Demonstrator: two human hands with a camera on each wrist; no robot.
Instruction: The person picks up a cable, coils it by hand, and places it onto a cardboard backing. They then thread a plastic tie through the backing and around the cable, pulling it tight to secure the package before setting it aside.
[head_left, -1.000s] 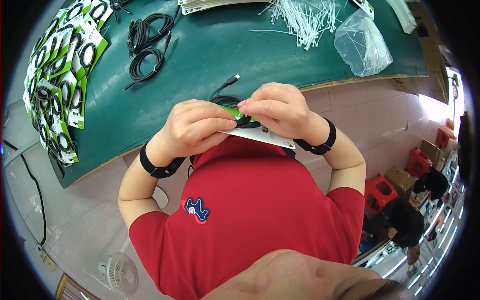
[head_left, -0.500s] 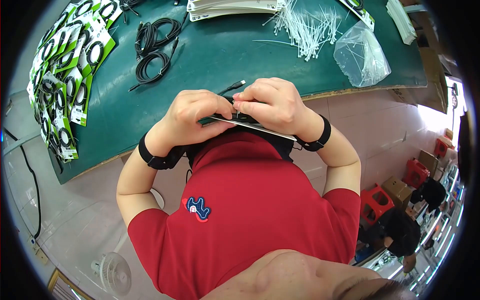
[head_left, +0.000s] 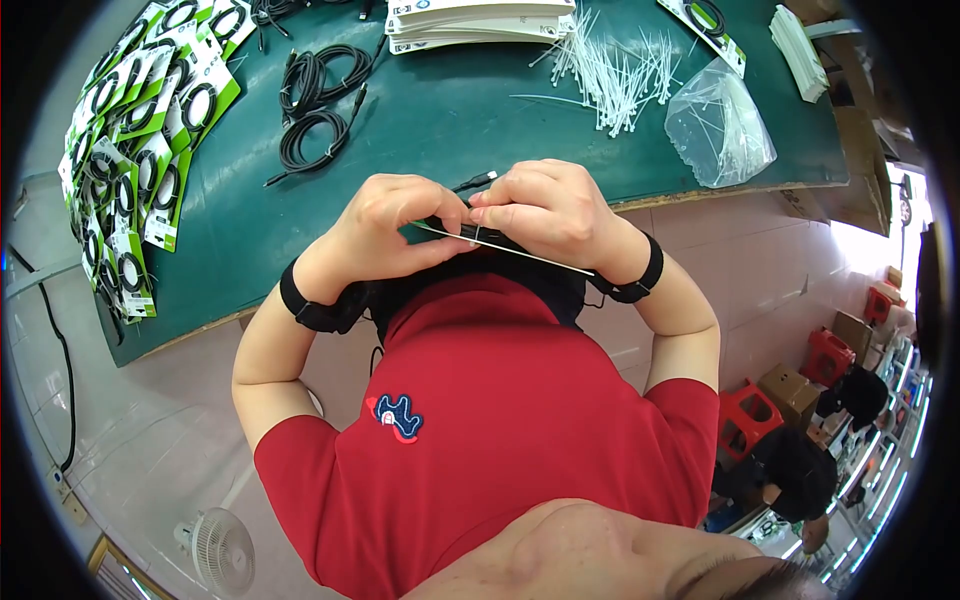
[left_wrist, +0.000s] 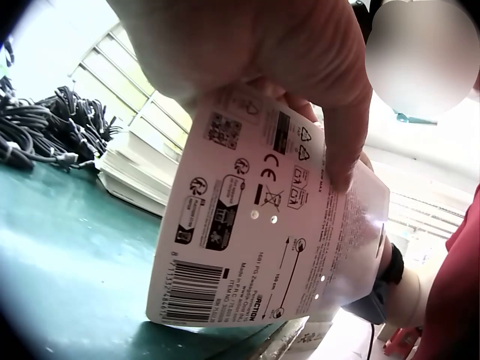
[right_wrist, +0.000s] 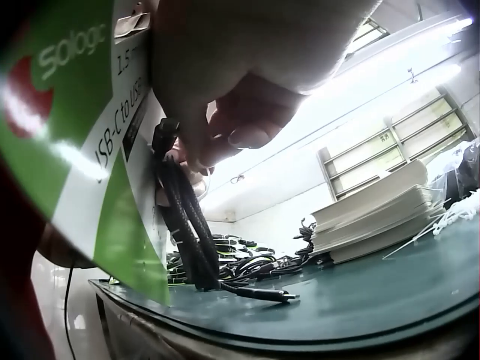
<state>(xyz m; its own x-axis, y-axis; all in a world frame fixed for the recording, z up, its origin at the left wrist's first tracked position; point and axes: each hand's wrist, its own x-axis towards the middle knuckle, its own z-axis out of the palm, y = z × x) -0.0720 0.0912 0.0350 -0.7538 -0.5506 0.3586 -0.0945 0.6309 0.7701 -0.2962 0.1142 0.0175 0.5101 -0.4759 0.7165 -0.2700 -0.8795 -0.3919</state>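
My left hand [head_left: 392,222] grips a printed cardboard packaging card [left_wrist: 247,202], thumb on its back with the barcode and fingers around the far side. In the head view the card stands nearly edge-on above my lap. Against its green-and-white front lies a coiled black USB cable [right_wrist: 184,217], one plug [head_left: 481,181] sticking out beyond the hands. My right hand [head_left: 550,212] pinches a thin cable tie [head_left: 476,232] at the coil, thumb and forefinger close together beside the left fingertips. Much of the coil is hidden behind the hands.
On the green table [head_left: 440,120] lie loose black cables [head_left: 318,140], a stack of cards [head_left: 480,28], a pile of white cable ties [head_left: 620,85] and a plastic bag [head_left: 720,130]. Finished cable packs [head_left: 130,150] are heaped at the left. The table edge runs just before me.
The card has tipped from showing its face to nearly edge-on in the head view. Both hands stay close together at the coil. The view has shifted slightly, showing more of the card stack.
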